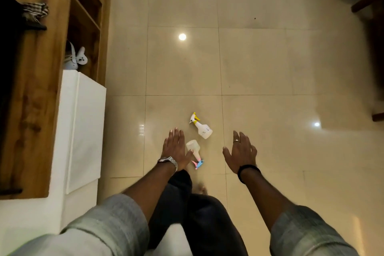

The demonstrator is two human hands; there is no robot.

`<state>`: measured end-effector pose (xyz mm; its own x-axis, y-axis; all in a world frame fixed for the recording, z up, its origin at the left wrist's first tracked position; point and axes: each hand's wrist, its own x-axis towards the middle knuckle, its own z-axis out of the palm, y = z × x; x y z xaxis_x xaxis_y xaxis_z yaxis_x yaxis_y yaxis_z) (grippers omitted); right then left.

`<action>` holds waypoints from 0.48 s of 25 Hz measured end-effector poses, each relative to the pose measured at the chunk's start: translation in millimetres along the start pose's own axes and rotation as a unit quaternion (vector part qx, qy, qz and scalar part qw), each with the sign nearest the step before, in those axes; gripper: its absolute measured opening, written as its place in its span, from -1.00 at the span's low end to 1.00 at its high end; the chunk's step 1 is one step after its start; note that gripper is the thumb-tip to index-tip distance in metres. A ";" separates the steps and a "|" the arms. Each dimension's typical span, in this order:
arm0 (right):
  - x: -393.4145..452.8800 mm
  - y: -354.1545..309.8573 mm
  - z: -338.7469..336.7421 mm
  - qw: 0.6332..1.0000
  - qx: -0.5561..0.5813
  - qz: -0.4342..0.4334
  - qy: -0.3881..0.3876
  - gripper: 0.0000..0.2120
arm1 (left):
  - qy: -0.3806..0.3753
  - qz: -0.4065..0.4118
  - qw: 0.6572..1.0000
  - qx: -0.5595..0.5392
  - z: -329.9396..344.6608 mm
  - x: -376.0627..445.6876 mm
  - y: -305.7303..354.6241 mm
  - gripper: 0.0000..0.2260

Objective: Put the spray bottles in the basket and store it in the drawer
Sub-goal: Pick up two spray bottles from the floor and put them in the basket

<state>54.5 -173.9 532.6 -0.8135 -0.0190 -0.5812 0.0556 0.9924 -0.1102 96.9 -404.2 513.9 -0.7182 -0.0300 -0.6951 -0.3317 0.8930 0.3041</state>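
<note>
Two white spray bottles lie on their sides on the tiled floor ahead of me. The farther one (pixel 202 128) has a yellow trigger head pointing away. The nearer one (pixel 194 150) has a pink and blue head pointing toward me. My left hand (pixel 175 147) hovers flat and open just left of the nearer bottle, partly overlapping it in view. My right hand (pixel 241 153), wearing a ring, is spread open to the right of both bottles, holding nothing. No basket is visible.
A wooden shelf unit (pixel 52 68) with white drawer fronts (pixel 85 131) stands along the left. White controllers (pixel 75 58) sit on a shelf. Dark furniture legs (pixel 372 6) are at the far right. My legs (pixel 193 210) are below the bottles.
</note>
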 end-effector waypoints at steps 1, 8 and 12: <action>24.1 -0.4 10.1 1.000 -0.008 -0.004 -0.004 -0.33 | -0.001 0.002 1.000 0.001 6.6 25.2 -2.5 -0.24; 184.7 45.3 131.1 0.996 -0.063 -0.039 -0.053 -0.31 | -0.028 0.036 0.997 0.068 110.7 206.1 -24.2 -0.24; 267.5 70.2 208.7 0.989 -0.103 -0.086 -0.068 -0.32 | -0.038 0.017 0.999 0.021 186.8 284.9 -32.6 -0.24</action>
<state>-38.4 -134.8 201.1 -0.7147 -0.1927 -0.6724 -0.2079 0.9764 -0.0588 17.3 -358.0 184.3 -0.6798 0.0338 -0.7326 -0.2801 0.9112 0.3020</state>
